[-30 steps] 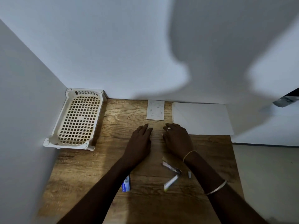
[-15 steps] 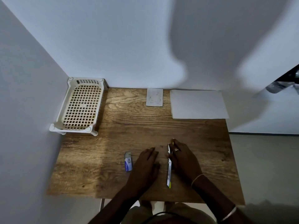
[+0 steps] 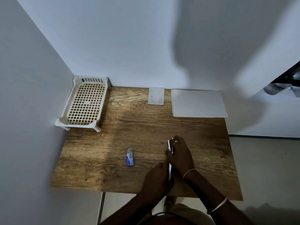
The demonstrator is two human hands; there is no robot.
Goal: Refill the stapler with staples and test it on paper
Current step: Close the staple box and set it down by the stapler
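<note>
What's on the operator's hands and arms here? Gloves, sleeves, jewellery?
No gloves, no sleeves in view. The right hand has a ring on one finger, a thin bangle at the wrist and a paler second bangle higher up the forearm. The left hand and forearm show nothing worn.
</note>
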